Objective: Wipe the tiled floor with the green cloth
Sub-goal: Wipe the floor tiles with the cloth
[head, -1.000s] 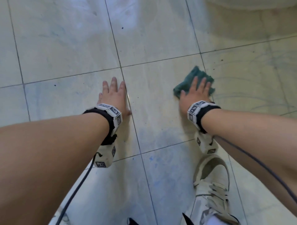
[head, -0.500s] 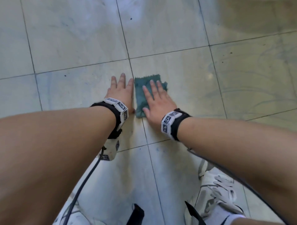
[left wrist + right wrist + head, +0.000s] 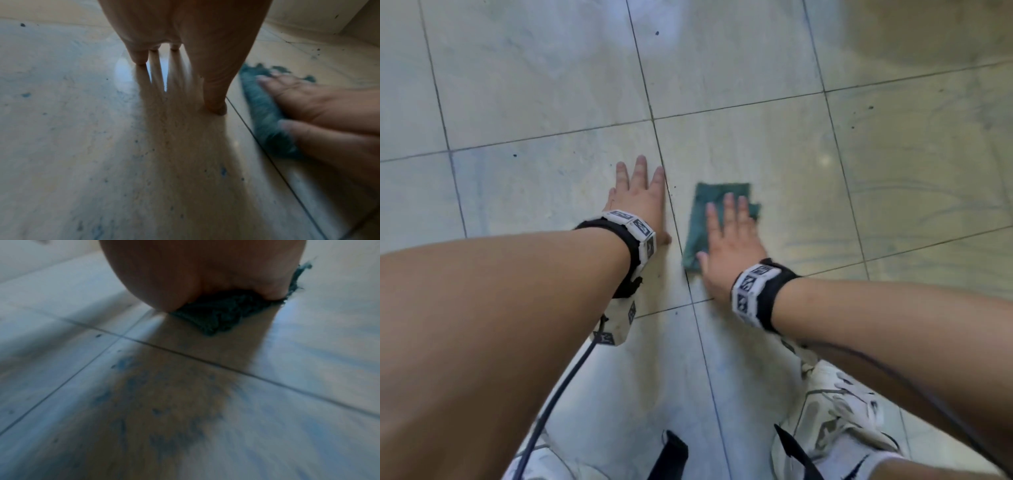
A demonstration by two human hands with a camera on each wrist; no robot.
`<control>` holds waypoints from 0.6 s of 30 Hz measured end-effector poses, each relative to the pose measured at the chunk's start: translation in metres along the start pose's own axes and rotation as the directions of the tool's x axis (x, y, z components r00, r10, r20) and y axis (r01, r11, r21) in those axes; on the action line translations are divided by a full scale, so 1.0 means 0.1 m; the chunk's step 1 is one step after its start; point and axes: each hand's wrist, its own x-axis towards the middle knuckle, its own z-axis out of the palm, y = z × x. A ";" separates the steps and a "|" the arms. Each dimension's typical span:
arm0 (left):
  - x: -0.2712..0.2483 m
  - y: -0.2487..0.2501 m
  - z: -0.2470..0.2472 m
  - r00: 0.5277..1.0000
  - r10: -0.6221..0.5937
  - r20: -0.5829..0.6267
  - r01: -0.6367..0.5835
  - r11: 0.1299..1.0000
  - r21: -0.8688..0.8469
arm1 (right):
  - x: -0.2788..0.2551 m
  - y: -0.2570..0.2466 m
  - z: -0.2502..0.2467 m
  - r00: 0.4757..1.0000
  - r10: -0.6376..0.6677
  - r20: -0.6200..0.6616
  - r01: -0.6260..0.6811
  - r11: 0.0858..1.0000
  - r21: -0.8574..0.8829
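Cloth first: the green cloth (image 3: 700, 226) lies flat on the tiled floor (image 3: 756, 144), folded into a rough rectangle, just to the right of a grout line (image 3: 674, 212) and a little above the crossing of two joints. A second ago it was bunched further right and further from the body; half a second ago it had swept in until it sat just beside the left hand; now it sits slightly to the right of that again. I judge this to be a side-to-side stroke turning back outward, so the wiping is well under way but nowhere near done: faint blue smears (image 3: 164, 410) still mark the tile nearer the knees.

Pressing the cloth down is the right hand (image 3: 729, 240), palm flat, fingers straight and slightly spread, thumb angled off to the left along the cloth's lower edge; nothing is pinched. Its outline is blurred in the head and left wrist views, which suits a hand in motion.

On the neighbouring tile the left hand (image 3: 638, 202) is planted flat, fingers straight and close together, apart from the cloth, holding nothing and propping the person's weight. White shoes (image 3: 832, 404) show below the right forearm.
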 end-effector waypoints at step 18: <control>-0.01 0.03 -0.02 0.999 -0.009 0.043 0.010 1.000 -0.017 | 0.33 0.87 -0.46 0.987 0.163 0.013 -0.163 0.986 0.028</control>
